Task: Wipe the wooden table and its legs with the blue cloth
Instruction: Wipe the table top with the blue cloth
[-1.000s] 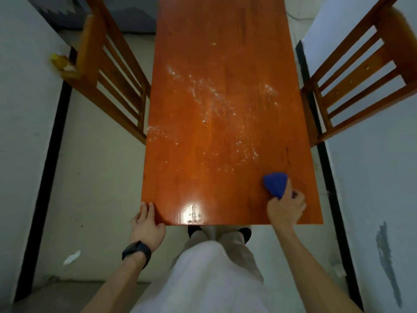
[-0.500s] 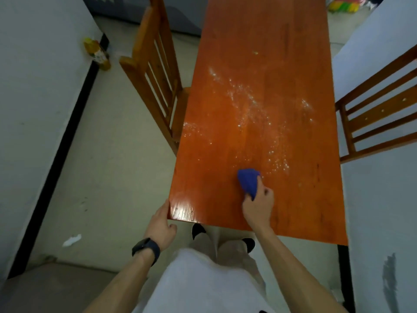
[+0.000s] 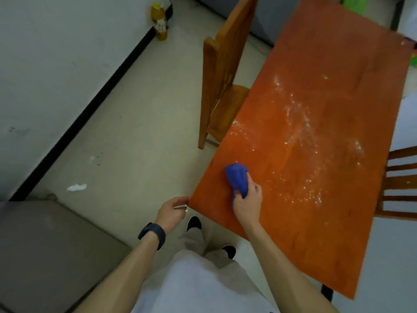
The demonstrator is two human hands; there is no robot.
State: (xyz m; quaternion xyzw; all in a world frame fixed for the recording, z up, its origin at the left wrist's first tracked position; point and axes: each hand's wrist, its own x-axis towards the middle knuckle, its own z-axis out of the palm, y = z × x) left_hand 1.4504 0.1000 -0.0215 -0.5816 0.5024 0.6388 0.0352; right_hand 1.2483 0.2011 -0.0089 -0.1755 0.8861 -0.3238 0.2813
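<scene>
- Head view, progress: the wiping looks barely begun. A wide scatter of white specks (image 3: 300, 136) lies across the middle of the wooden table (image 3: 316, 233), running from near the left edge toward the right side. The near strip of the top shows no specks, though I cannot tell if it has been wiped. The legs are hidden under the top, so nothing shows them cleaned. By my reckoning most of the job is left.
- Head view, hands: the right hand (image 3: 248, 204) grips the blue cloth (image 3: 237, 177), fingers curled round its near end, pressing it to the tabletop. The left hand (image 3: 171, 210) is well apart from it, off the table, fingers loosely curled just beside the near left corner. It seems to hold nothing, and I cannot tell if it touches the wood.
- Head view, the cloth: bunched into a small wad, deep blue, lying on the near left part of the top, just short of the specks.
- Head view, the table: glossy orange-brown, long and narrow, with a chair (image 3: 221, 71) tucked against its left side.
</scene>
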